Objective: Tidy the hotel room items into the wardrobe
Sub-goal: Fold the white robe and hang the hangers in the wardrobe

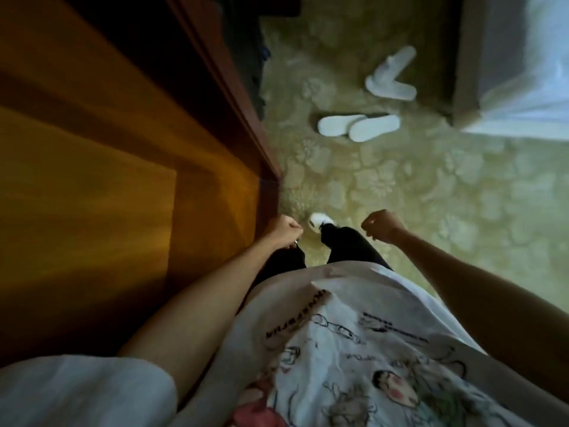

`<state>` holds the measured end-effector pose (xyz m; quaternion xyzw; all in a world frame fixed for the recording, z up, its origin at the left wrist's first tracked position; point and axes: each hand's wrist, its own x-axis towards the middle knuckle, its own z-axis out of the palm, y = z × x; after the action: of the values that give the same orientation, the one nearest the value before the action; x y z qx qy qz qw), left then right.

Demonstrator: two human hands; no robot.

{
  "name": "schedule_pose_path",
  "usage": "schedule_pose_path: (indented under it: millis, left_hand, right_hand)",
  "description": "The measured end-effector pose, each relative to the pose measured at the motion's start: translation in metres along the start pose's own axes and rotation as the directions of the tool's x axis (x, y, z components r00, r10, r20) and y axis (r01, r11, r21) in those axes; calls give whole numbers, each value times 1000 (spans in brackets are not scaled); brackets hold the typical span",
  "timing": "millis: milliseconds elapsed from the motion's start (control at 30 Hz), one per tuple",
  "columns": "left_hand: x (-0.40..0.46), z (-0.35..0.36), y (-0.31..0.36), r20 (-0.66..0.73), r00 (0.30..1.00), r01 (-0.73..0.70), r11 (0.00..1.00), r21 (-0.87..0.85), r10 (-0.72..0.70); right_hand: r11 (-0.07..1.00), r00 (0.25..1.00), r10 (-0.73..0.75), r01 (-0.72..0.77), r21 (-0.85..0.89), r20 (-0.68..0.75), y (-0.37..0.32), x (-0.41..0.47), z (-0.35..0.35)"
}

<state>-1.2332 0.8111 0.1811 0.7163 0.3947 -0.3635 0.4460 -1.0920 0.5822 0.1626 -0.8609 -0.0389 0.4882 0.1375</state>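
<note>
Nearest the camera, at six o'clock, hangs the person's white T-shirt printed with cartoon drawings and black lettering (354, 349), with black trouser legs (348, 251) below it and one white shoe toe (318, 221) showing on the floor at the centre; the left hand (284, 231), at about seven o'clock of the shoe, is curled into a loose fist close to the wooden front, and something small and pale shows at its lower edge, too blurred to name, so whether it grips anything cannot be told; the right hand (383, 226), at three o'clock of the shoe, is likewise curled shut with nothing visible in it, hanging over the pale green carpet with a raised floral pattern (431, 195); the whole nine o'clock side is filled by a brown and orange wooden wardrobe panel (107, 164), its darker red-brown edge running up toward eleven o'clock; farther out, at about twelve to one o'clock, a pair of flat white hotel slippers (358, 127) lies side by side on the carpet, touching, soles up or plain side up, which cannot be told; beyond them, toward one o'clock, a second pair of white slippers (391, 78) lies in a V, their ends meeting; at two o'clock stands a bed with white sheeting and a brown base (508, 72).
</note>
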Motion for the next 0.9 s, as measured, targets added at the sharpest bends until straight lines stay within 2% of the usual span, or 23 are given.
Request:
schedule_pose_path:
  millis: [100,200,333,467,667,767,900]
  left_hand:
    - [15,8,13,101,994,-62,990,130,49]
    - [25,23,28,164,984,-109,958,267,66]
    - [28,56,63,313,948,-215,838,502,55]
    - [30,107,114,433,900,-350,672,652,48]
    - [23,208,216,568,820,-541,417,730,70]
    - [20,256,266,599,795,-595,322,736,100]
    - [27,302,334,610,776,-627,300,719,160]
  right_hand:
    - [966,986,166,-163,199,1,53,-27,32]
    - [885,951,307,-271,378,-36,93,-67,65]
    - [699,866,498,-368,613,-48,139,-116,112]
    - [453,772,636,-373,810,0,164,-152,150]
    - [177,685,713,-379,908,147,207,-177,177]
    - [125,637,743,-430,894,203,240,-179,169]
    - [118,608,778,-390,913,160,298,-168,111]
